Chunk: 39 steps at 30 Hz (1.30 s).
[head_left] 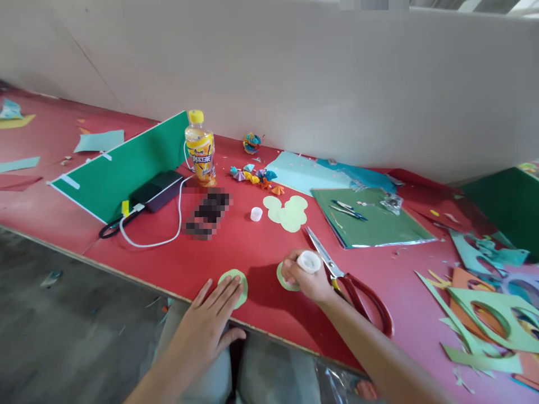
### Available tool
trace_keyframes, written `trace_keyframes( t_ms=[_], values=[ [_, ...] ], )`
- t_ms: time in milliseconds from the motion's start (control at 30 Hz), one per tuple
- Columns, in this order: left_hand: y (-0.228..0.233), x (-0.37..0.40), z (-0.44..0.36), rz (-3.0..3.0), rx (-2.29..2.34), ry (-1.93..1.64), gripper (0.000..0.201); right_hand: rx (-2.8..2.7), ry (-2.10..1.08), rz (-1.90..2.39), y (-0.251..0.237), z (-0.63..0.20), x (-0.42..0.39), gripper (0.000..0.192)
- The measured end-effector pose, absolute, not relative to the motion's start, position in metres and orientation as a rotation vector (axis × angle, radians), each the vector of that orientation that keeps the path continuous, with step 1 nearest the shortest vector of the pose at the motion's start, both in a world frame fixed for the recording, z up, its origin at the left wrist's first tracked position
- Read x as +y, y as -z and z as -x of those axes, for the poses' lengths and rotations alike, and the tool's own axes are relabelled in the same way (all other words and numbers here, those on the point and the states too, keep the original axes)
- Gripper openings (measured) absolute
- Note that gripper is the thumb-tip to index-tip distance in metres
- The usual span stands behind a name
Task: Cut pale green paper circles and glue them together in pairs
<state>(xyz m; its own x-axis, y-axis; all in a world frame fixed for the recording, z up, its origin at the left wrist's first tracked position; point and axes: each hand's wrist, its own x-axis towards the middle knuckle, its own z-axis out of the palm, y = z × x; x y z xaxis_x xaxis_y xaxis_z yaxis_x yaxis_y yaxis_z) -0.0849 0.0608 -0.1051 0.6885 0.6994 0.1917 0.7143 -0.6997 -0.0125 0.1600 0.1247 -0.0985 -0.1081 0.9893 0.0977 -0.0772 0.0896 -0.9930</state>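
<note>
My left hand (214, 311) lies flat with its fingers stretched over a light green paper circle (241, 292) near the table's front edge. In my right hand (309, 283) is a white glue stick (309, 261), its round base end facing up and its lower end hidden. Below that hand, a second light green paper circle (283, 279) shows partly. Beyond it lies a cluster of overlapping green paper circles (290, 212), with a small white cap (256, 214) to their left. Large scissors (332, 264) with red handles lie beside my right forearm, partly covered by the hand.
On the red table (236, 247) stand a drink bottle (201, 151), a green divider (122, 168) and a black box (158, 191) with a white cable. Small folded paper pieces (255, 177) lie at the back. A green paper pack (370, 224) and cut scraps (484, 320) are on the right.
</note>
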Motion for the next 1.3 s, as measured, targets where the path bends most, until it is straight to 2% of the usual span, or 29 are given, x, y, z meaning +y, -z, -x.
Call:
trace_keyframes(
  t_ms=[100, 267, 433, 833, 967, 1167, 1300],
  values=[
    [0.105, 0.062, 0.083, 2.776, -1.185, 0.251, 0.057, -1.224, -1.142, 1.092, 0.099, -0.16, 0.129, 0.029],
    [0.107, 0.061, 0.081, 2.763, -1.206, 0.282, 0.056, -1.225, -1.226, 1.088, 0.099, -0.16, 0.131, 0.029],
    [0.105, 0.06, 0.081, 2.8, -1.256, 0.288, 0.056, -1.129, -1.062, 1.136, 0.099, -0.159, 0.139, 0.03],
    [0.102, 0.06, 0.079, 2.877, -1.316, 0.316, 0.053, -1.228, -1.084, 1.233, 0.081, -0.144, 0.143, 0.024],
    [0.102, 0.06, 0.08, 2.872, -1.303, 0.315, 0.054, -1.202, -0.941, 1.294, 0.077, -0.147, 0.141, 0.027],
    [0.104, 0.061, 0.079, 2.84, -1.244, 0.279, 0.056, -1.161, -1.107, 1.18, 0.083, -0.154, 0.131, 0.028],
    [0.106, 0.059, 0.086, 2.854, -1.196, 0.332, 0.045, -1.065, -1.013, 1.213, 0.085, -0.157, 0.13, 0.028]
  ],
)
